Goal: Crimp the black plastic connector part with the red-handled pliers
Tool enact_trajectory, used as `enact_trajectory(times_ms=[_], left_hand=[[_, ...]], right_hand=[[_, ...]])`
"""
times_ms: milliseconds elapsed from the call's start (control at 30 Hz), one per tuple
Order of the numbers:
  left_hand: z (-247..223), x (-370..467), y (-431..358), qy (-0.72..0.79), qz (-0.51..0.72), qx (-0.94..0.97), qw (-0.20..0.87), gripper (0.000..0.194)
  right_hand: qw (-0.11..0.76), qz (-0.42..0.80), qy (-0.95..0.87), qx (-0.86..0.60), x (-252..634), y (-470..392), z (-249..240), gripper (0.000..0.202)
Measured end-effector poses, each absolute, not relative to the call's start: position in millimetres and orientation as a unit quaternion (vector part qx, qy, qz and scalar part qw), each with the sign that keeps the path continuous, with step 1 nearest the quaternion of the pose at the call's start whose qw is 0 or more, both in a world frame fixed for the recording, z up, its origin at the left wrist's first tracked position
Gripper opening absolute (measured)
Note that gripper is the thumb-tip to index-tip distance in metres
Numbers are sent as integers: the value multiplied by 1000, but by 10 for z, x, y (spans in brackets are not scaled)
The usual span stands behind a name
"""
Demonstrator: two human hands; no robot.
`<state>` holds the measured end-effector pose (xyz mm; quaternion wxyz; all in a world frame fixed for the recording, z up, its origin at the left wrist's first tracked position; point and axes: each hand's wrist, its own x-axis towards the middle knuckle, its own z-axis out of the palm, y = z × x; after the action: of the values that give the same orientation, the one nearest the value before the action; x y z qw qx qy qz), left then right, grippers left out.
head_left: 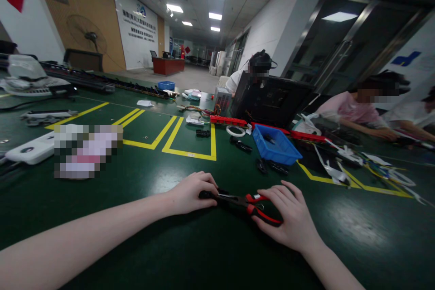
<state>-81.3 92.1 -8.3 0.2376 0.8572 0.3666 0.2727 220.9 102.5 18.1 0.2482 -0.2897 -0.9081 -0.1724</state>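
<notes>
My left hand [195, 192] is closed on a small black part [205, 195] a little above the green tabletop [163, 244]. My right hand [290, 215] holds the red and black handles of a pair of pliers [263, 215]. Their jaws point left and reach the black part at my left fingertips. The part's exact shape is mostly hidden by my fingers.
Beyond my hands are a blue tray [277, 145], black parts [241, 145], a white tape ring [235, 131] and a large black case [272, 99]. At left lies a white device [34, 148]. Two or more people sit across and to the right.
</notes>
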Motion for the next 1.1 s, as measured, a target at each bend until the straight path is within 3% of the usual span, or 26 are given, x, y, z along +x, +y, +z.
enact_trajectory(times_ms=[1100], left_hand=[[-41,-820,927,361,258,863,241,18]], right_hand=[[244,-145,-910,-303,2230,1014,227,33]])
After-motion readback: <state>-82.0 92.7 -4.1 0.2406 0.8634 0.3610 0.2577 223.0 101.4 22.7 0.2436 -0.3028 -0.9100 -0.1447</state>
